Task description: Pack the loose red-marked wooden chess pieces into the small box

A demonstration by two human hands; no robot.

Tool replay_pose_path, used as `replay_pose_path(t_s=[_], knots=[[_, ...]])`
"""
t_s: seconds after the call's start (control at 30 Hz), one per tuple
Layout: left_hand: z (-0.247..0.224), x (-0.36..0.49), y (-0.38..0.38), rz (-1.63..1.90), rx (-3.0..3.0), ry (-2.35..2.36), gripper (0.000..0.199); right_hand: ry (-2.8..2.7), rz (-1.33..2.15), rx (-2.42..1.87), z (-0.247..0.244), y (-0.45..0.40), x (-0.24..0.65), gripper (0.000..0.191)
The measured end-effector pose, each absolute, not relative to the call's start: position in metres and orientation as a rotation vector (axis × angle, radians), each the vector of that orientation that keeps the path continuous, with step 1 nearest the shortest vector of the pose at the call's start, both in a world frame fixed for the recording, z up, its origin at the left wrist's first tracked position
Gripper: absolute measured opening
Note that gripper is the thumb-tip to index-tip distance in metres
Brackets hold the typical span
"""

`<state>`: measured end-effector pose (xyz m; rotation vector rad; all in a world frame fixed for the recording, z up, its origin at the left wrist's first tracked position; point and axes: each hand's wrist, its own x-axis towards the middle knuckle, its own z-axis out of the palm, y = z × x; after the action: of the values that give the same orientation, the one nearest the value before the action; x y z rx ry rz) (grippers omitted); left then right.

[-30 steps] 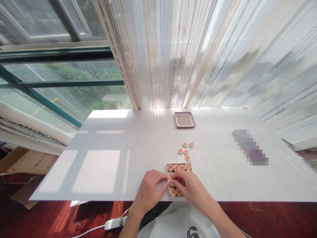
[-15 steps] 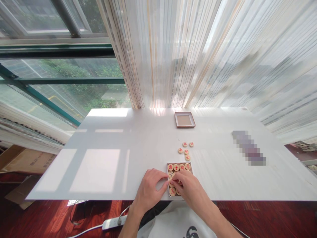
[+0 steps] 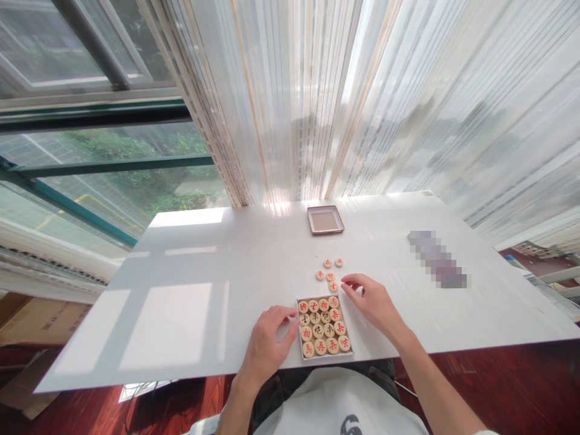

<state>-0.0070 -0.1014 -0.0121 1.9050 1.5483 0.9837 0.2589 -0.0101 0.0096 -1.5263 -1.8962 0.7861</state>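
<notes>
A square box (image 3: 299, 353) near the table's front edge is filled with rows of round wooden chess pieces marked in red or black characters. My left hand (image 3: 270, 338) is at the box's left side, fingers apart and holding nothing. Beyond the box's upper right corner, my right hand (image 3: 372, 301) hovers with thumb and fingers apart, its fingertips just right of a red-marked piece (image 3: 333, 286). Several more loose red-marked pieces (image 3: 330, 277) lie behind that one on the white table.
An open shallow lid (image 3: 325, 220) lies near the table's back edge. A pixelated object (image 3: 437, 260) rests on the right of the white table (image 3: 254, 254). Curtains (image 3: 290, 109) hang behind, and a cardboard box (image 3: 40, 317) stands at the far left.
My right hand has left the box, opened and moved forward and right beside the loose pieces. My left hand stays at the box's left side. The camera view has shifted and tilted slightly.
</notes>
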Motion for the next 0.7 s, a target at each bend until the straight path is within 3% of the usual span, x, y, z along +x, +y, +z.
replay_pose_path(t_s=[0.53,0.7], knots=[[-0.019,0.006,-0.061,1.033,1.924,1.608,0.009,-1.905,0.817,-1.566,-0.006,0.013,0.259,0.018],[-0.018,0.008,-0.061,1.067,1.927,1.619,0.011,-1.860,0.835,-1.594,-0.006,0.007,0.279,0.024]])
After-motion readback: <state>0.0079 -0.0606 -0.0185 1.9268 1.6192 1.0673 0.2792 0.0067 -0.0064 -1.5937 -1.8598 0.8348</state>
